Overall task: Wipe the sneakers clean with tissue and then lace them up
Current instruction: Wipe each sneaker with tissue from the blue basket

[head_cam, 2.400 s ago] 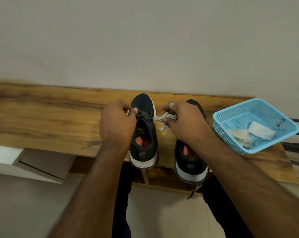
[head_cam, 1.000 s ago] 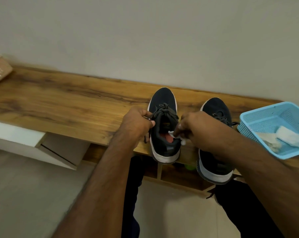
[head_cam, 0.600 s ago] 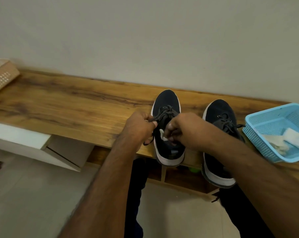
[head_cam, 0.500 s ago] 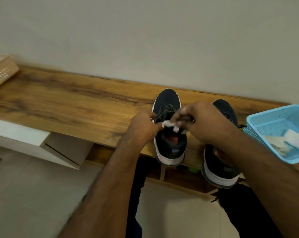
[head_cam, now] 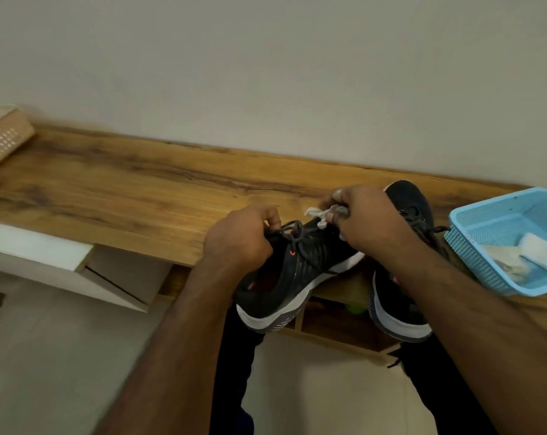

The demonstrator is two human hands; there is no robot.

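- Wooden long brown worktop (head_cam: 115, 196) against the wall
- light blue plastic mesh basket (head_cam: 473, 233) at its right end, used tissues inside
- dark sneaker with white sole (head_cam: 300, 274), tilted, heel past the worktop edge; second dark sneaker (head_cam: 404, 306) just right
- left hand (head_cam: 241, 237) grips its laces
- right hand (head_cam: 366, 215) pinches a crumpled grey tissue (head_cam: 321, 215) at its toe

Bench (head_cam: 115, 189) top bare and open from the wicker box (head_cam: 2, 136) at far left to the hands. Right side crowded: tilted shoe (head_cam: 300, 271) held at front edge, second shoe (head_cam: 404, 309) just beside it, blue basket (head_cam: 473, 246) close against that at right. Wall (head_cam: 266, 73) closes off the back. Floor open lower left
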